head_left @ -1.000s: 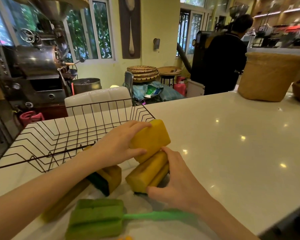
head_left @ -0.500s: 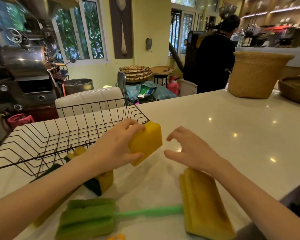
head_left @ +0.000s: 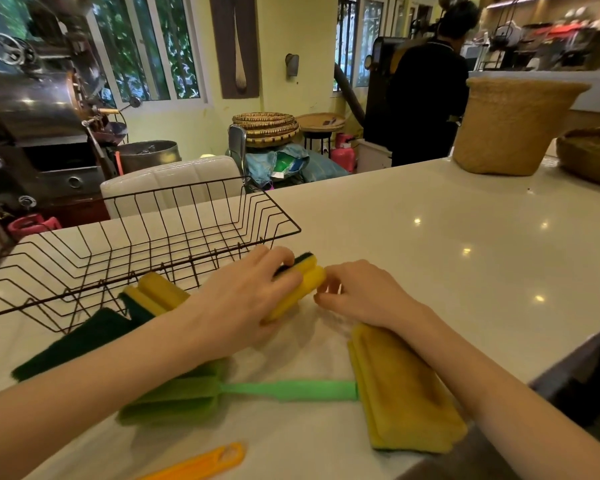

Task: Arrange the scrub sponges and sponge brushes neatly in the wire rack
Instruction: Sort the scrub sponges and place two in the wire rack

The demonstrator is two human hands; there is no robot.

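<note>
Left hand (head_left: 243,299) fingers clasp yellow sponge (head_left: 300,289), right hand's (head_left: 357,296) seemingly touching

Bright window daylight, ceiling-light glare spots on countertop (head_left: 465,237), wide-angle edge distortion

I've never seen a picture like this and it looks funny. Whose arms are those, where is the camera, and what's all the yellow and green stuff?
The camera sits on a person's head, looking down, so you see their own two arms. The left hand holds a yellow scrub sponge with a dark green side. The right hand hovers beside it, fingers curled, holding nothing. On the white counter lie more sponges, a green sponge brush with a long handle, and an orange handle at the bottom edge. The black wire rack behind the hands has nothing in it yet.
</note>
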